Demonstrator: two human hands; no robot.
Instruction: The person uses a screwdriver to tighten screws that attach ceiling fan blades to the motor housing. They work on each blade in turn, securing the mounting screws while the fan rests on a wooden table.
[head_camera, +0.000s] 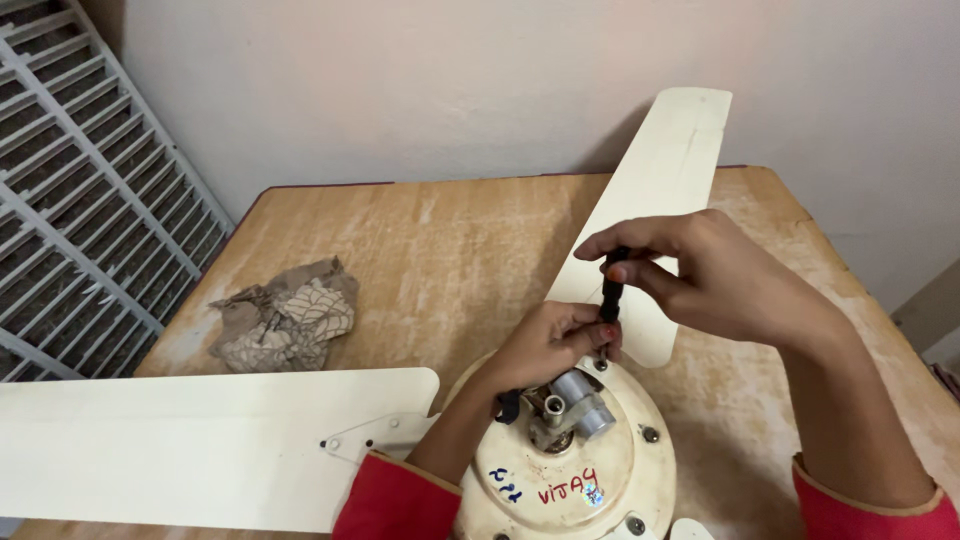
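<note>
Both hands are over the cream ceiling fan motor, which lies on the wooden surface. The right hand pinches the top of a black screwdriver between thumb and fingers, closed tight around the handle. The left hand is curled narrow around the lower shaft, steadying the tip at the motor housing's rim, just where one fan blade joins. Whether the tip sits in a screw I cannot tell; fingers cover it. Risk here: the tip could skid off the rounded housing and jab the left fingers, since they sit right beside it. Another blade stretches left, and a crumpled cloth lies well apart.
</note>
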